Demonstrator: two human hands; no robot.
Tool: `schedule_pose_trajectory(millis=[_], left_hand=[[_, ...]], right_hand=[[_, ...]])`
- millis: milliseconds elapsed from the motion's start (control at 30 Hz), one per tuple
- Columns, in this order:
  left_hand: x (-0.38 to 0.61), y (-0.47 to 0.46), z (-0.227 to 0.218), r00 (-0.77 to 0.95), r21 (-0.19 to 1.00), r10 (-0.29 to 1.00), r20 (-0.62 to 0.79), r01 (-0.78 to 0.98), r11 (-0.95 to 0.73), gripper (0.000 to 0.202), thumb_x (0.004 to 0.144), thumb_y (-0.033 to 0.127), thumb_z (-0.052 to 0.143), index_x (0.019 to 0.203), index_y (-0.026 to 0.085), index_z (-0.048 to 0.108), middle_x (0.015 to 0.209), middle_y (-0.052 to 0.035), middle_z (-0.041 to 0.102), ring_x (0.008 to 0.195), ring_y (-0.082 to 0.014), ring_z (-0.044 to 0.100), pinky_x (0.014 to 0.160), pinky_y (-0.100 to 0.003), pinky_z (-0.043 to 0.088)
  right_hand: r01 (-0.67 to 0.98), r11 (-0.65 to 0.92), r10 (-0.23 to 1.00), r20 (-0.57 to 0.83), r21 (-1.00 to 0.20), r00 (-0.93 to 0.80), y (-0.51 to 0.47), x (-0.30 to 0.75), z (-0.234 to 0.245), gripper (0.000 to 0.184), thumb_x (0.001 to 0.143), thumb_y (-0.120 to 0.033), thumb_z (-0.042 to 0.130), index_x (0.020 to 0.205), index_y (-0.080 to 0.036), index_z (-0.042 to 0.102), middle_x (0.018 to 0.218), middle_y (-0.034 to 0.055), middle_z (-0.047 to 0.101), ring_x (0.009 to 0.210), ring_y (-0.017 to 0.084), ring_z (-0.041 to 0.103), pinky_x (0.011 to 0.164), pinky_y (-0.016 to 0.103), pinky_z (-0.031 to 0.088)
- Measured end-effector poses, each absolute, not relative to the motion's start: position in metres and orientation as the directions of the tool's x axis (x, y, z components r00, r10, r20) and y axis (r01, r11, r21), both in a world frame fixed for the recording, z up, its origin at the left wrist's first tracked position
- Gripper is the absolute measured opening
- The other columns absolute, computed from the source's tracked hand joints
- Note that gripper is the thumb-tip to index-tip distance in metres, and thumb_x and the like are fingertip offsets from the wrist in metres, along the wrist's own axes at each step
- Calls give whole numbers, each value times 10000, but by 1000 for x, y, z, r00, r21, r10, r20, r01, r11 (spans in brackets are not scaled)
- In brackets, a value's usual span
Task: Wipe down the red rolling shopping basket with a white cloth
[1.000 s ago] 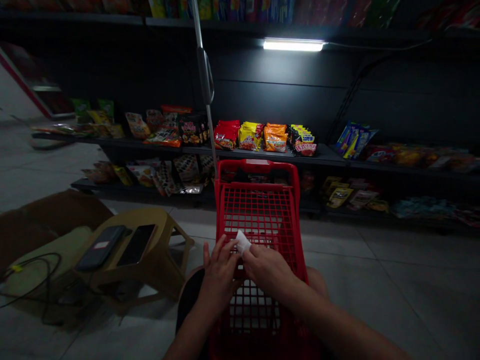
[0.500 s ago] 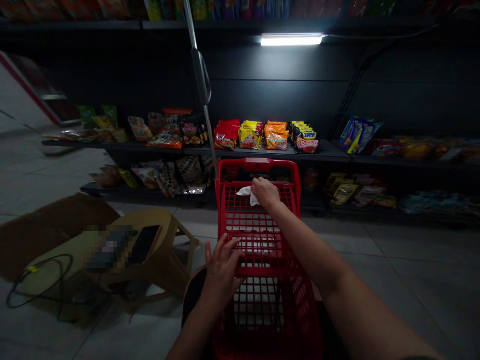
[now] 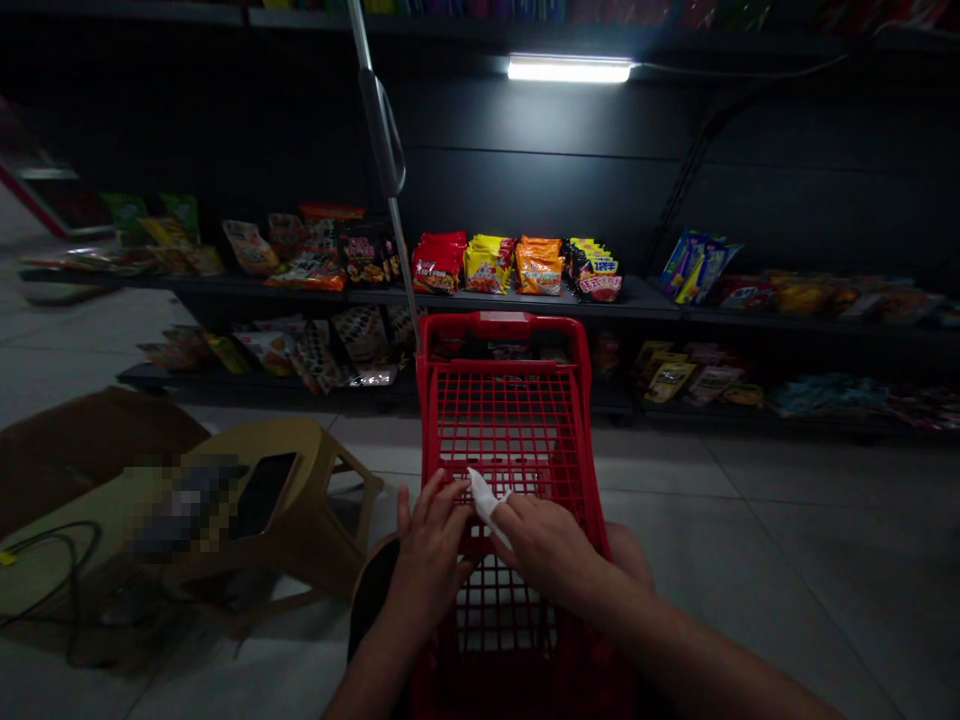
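A red plastic shopping basket (image 3: 514,420) stands upright in front of me, its mesh side facing me. My right hand (image 3: 544,545) is closed on a small white wipe (image 3: 482,495) and presses it against the basket's near rim. My left hand (image 3: 429,550) rests on the same rim just left of the wipe, fingers curled over the edge. A grey metal handle pole (image 3: 382,150) rises from the basket's far left corner.
A tan plastic stool (image 3: 300,500) with a dark phone (image 3: 262,493) on it stands at the left, beside a cardboard sheet and a black cable. Dark shelves (image 3: 652,300) with noodle and snack packets (image 3: 487,265) run across the back. Pale tiled floor lies to the right.
My right hand, which had reached out to the basket's far rim with the wipe, has drawn back to the near rim beside my left hand. The view shifted slightly.
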State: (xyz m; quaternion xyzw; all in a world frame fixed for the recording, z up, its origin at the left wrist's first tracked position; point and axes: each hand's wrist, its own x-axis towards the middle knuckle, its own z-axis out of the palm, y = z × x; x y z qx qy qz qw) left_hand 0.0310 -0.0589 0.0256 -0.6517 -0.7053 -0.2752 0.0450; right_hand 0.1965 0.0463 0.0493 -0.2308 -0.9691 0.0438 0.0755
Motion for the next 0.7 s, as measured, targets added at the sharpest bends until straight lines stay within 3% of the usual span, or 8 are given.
schedule_pose_trajectory(millis=[133,300,433,567,700], left_hand=[[29,-56,24,-131,326,895,426,945,-17,389,680,80,717,1015,253,622,1359,-56,591,1426,-330,340,1185,-666,77],[28,-53,24,-123,321,891,437,947,-26,371,676,91,735,992,248,622,1344,-61,599,1417,-333,355,1182,-664,103],[28,-53,20,-130,310,879,459,950,-21,398,676,72,719,1014,257,620,1324,-64,609,1415,-319,362,1183,-662,107],[27,-53,18,-134,322,884,447,947,-20,379,678,98,730,1004,261,626,1327,-56,610,1413,-329,361,1178,-674,82],[27,-54,19,-125,315,887,444,949,-24,364,680,88,710,989,259,623,1338,-54,604,1419,-328,354,1181,-669,81]], right_hand=[[470,867,495,176,-165,-851,103,182,57,185,964,-378,518,1045,-217,566,1029,35,654,920,160,617,719,242,438],[684,729,659,253,16,-708,190,136,86,220,1002,-364,434,1104,-217,560,1111,79,622,1035,193,586,755,256,444],[802,596,764,280,42,-582,216,117,101,269,1009,-305,390,1227,-228,528,1180,114,580,1087,217,562,786,278,463],[763,646,740,213,39,-638,183,129,93,312,1015,-300,359,1283,-262,513,1113,99,599,1009,213,596,784,290,471],[676,737,668,140,12,-731,108,168,72,382,1002,-344,395,1358,-219,456,1057,113,627,895,202,619,723,287,481]])
